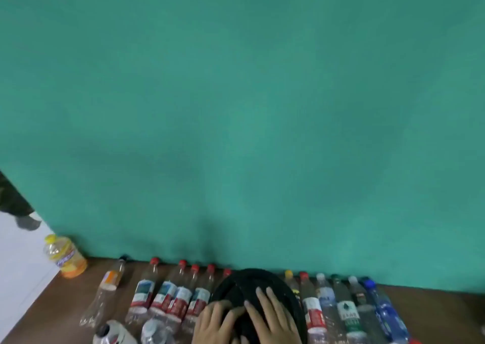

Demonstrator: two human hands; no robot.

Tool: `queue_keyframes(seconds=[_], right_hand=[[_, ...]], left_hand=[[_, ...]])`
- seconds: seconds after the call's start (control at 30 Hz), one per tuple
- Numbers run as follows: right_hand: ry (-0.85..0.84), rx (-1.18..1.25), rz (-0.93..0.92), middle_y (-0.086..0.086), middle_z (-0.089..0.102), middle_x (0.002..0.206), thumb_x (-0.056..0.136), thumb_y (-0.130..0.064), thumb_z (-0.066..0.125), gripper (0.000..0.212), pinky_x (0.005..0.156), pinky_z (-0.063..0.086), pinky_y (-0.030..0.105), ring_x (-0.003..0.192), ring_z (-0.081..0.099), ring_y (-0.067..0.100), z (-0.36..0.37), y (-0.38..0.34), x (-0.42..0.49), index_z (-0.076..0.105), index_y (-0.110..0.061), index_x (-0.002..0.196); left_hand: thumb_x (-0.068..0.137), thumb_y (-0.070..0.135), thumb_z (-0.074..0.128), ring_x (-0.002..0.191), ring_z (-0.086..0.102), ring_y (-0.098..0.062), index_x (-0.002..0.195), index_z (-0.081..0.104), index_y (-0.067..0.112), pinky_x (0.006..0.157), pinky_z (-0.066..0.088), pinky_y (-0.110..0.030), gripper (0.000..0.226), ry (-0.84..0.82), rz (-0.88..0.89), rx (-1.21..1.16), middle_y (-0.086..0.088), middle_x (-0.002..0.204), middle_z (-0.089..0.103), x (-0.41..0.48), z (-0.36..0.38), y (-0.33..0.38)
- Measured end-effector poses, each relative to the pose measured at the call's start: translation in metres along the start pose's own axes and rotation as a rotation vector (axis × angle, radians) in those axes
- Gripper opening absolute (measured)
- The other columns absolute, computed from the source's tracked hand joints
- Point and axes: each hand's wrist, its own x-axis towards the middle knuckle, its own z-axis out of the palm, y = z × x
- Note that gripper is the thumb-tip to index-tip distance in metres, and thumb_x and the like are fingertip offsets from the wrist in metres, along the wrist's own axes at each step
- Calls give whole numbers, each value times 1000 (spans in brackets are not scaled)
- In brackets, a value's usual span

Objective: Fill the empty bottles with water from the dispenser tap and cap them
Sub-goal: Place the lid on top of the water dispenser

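Observation:
Both my hands lie on top of a round black lid-like object at the bottom centre, probably the dispenser's top. My left hand rests on it with fingers spread. My right hand presses flat on it, fingers straight. Several clear plastic bottles with red caps stand in a row to the left of it. More bottles with yellow, red, white, green and blue caps line up on the right. The tap is hidden.
A brown table carries everything, backed by a teal wall. A yellow-capped bottle of orange liquid stands at the table's left corner. A clear bottle with an orange label stands beside it. White floor shows at left.

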Motion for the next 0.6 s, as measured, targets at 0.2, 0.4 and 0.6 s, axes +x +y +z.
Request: queue_keyframes(seconds=[0.2,0.4,0.6], right_hand=[[-243,142,67,3,26,171,104,-58,40,64,124,34,45,160,19,21,4,9,-12,49,-22,156],[-180,197,98,7,34,168,103,-49,45,59,120,37,50,159,24,24,5,6,-18,55,-15,151],[-33,212,20,4,45,162,98,-44,49,59,113,44,48,154,35,26,10,4,-30,60,-13,146]], left_hand=[[92,30,47,114,52,-27,137,59,17,101,43,-45,49,-209,-60,27,-7,124,54,-4,-3,-2],[94,25,45,115,50,-24,138,62,13,102,44,-43,48,-146,-127,-11,-4,127,55,-13,1,4],[96,30,46,122,50,-23,146,58,18,104,43,-44,53,-122,-84,10,0,135,55,-20,0,6]])
